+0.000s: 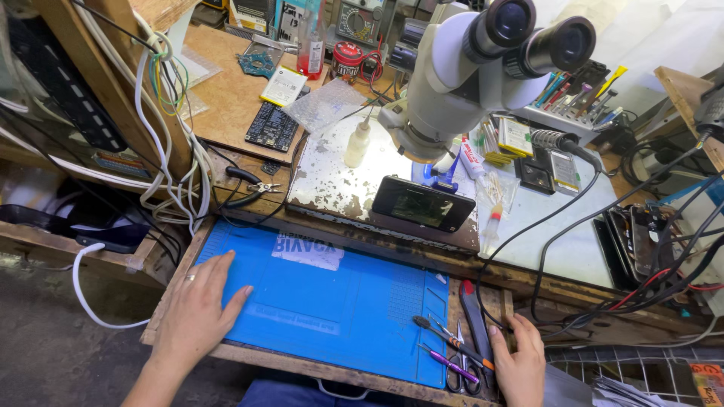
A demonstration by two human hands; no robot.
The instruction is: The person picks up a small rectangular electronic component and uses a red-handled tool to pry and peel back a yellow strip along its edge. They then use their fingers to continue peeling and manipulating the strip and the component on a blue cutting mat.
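Left hand (197,313) flat on the blue mat (332,301), fingers spread, holding nothing. Right hand (519,362) beside the small tools (452,354) at the mat's right edge — fingers loosely curled, touching the surface's frame. Tools thin, stiff, light, likely slippery — best pinched mid-handle. Tweezers, scissors, purple-handled pick.

Only one view here, shot from a camera worn on the head, looking steeply down and a bit forward over the bench (528,241). It's held pretty close: the blue mat (332,301) fills the lower middle, and both hands are cut off at the wrists by the bottom edge. The microscope (467,68) is seen from above and behind its eyepieces, right up near the lens. Floor is caught at lower left, shelving along the top.
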